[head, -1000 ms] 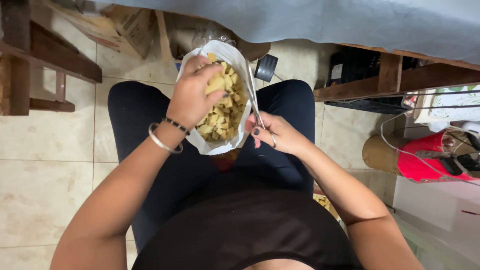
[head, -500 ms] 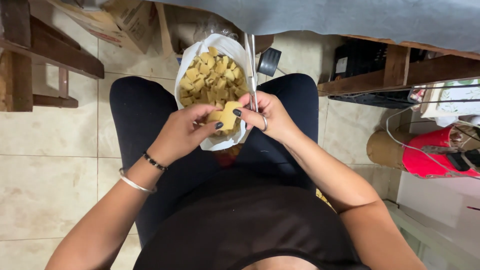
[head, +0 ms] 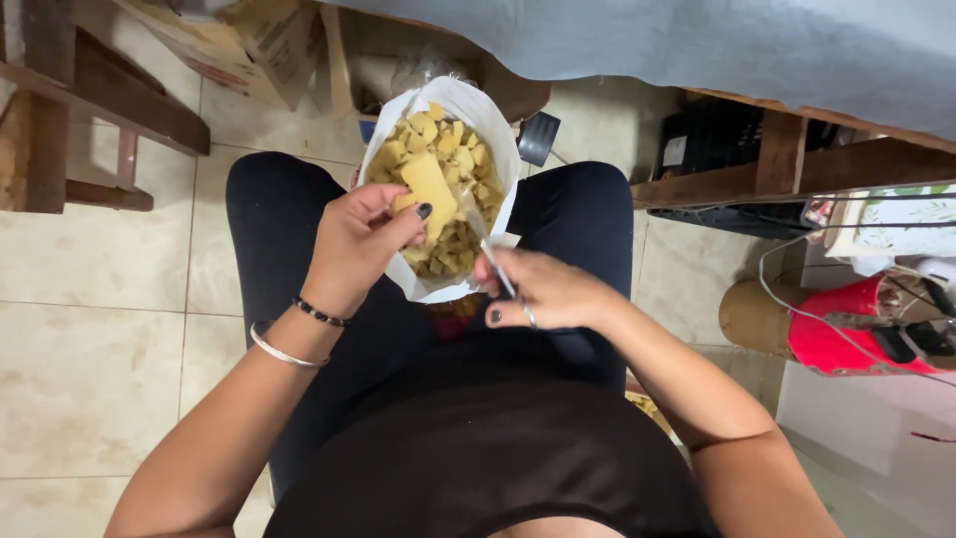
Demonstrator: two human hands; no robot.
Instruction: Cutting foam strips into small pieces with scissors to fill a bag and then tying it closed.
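Note:
A white bag (head: pixel 498 149) full of yellow chunks (head: pixel 453 149) rests between my knees. My left hand (head: pixel 354 244) pinches a larger flat yellow piece (head: pixel 428 184) over the bag, thumb on top. My right hand (head: pixel 543 294) sits just right of the bag's near edge and grips a thin metal knife (head: pixel 478 234), its blade angled up against the yellow piece. Bracelets ring my left wrist.
A wooden bench (head: pixel 60 110) stands at the left on the tiled floor. A cardboard box (head: pixel 259 45) lies behind the bag. A table with a grey cloth (head: pixel 697 50) and wooden frame is at the right, with a red bucket (head: pixel 856 329) and cables beneath.
My left hand left the pile in the bag and came up holding one larger yellow piece. My right hand brought the knife blade against that piece.

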